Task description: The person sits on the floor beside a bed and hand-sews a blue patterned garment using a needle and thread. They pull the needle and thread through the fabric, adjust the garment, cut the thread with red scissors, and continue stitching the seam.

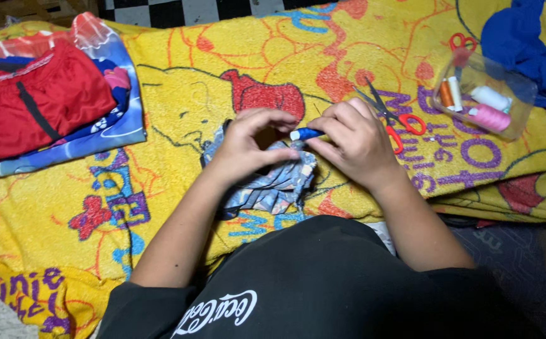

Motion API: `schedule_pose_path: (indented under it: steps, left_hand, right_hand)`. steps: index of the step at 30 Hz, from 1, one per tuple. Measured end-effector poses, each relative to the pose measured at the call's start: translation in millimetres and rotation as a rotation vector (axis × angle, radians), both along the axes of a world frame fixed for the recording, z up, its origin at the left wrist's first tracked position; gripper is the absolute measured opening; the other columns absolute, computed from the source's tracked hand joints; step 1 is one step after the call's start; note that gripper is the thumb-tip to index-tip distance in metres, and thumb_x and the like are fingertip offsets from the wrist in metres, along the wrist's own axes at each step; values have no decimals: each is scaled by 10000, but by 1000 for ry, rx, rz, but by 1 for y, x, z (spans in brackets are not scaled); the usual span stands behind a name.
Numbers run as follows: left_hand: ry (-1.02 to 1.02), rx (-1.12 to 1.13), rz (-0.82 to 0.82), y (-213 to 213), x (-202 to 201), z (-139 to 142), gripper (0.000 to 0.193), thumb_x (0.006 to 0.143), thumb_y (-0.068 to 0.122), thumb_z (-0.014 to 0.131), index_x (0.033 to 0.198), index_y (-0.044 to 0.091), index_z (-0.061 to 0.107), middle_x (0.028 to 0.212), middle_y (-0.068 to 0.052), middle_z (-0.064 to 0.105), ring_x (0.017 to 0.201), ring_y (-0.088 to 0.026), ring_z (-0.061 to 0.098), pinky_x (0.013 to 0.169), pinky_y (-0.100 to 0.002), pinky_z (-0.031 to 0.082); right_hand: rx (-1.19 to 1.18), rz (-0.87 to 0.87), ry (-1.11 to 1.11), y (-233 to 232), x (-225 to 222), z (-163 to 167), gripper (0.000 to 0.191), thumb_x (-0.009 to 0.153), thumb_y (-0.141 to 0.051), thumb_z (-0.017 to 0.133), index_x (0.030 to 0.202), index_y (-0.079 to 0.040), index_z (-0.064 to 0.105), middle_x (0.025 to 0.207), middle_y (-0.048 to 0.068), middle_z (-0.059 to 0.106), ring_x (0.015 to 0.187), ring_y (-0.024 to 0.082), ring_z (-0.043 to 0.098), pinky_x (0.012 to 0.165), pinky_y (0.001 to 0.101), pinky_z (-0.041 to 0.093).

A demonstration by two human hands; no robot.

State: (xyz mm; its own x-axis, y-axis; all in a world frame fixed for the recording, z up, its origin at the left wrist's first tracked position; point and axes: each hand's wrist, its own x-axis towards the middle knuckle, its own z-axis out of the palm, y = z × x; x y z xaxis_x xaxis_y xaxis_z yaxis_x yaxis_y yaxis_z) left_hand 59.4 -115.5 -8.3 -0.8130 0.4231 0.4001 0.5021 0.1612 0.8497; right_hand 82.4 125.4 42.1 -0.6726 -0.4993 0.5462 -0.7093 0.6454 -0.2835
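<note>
Near the middle of the frame, seen from above, a person's two bare hands meet over a yellow terry towel (178, 100) printed with cartoon figures in red, orange and purple. Left hand (248, 141) has its fingers curled closed, pinching a bunched piece of blue-grey patterned fabric (273, 188) that lies on the towel just below both hands. Right hand (354, 141) is likewise closed, thumb and forefinger gripping a small spool of blue thread (305, 134) whose end pokes out toward the left hand. The two hands are almost touching.

Just right of the right hand, a pair of scissors with red handles (391, 116) lies on the towel with its blades a little apart. Farther to the upper right sits a clear plastic bag of thread spools (480, 94) (white, pink and orange ones show through), with a second pair of red-handled scissors partly tucked behind it and blue cloth beyond. At the upper left lies a folded red garment (34, 100) on a clear-wrapped blue printed textile.

Any needle or loose thread is too fine to make out. Likely risks: the spool could slip from so small a pinch and roll away, unwinding, and a wrist swinging right could catch the scissor blades.
</note>
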Motion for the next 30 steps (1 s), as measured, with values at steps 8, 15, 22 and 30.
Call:
schedule_pose_path:
  steps: [8,15,22,30]
  left_hand:
    - [-329,353,51,-1,5,-12,254,939,32,776,1181,17,698,1109,-45,718,1013,-97,700,903,-256,582]
    - [-403,462,-3,-9,-4,-19,501,931,-28,765,1383,20,553,1031,-50,713,980,-110,702,892,-275,583]
    - [-446,393,-3,-12,-6,-19,494,893,-19,794,1340,20,585,962,-33,709,925,-99,694,853,-265,578]
    - [-426,358,11,-2,-7,-23,381,931,15,760,1296,22,652,1061,-16,715,981,-82,681,898,-249,576]
  right_hand:
    - [-197,84,-266,-26,-13,2,411,785,-187,900,1122,-25,730,1008,105,619,931,233,643,793,348,541]
    - [-376,98,-524,-24,-28,-23,307,861,-124,855,1148,-63,766,1022,39,627,909,122,601,774,255,495]
    - [-668,148,-932,-19,-43,-49,169,899,-56,808,1065,-35,786,968,-7,651,832,55,543,752,207,441]
    - [-956,59,-1126,-16,-47,-71,83,1008,-137,669,1040,-63,652,933,-22,628,838,52,564,765,208,462]
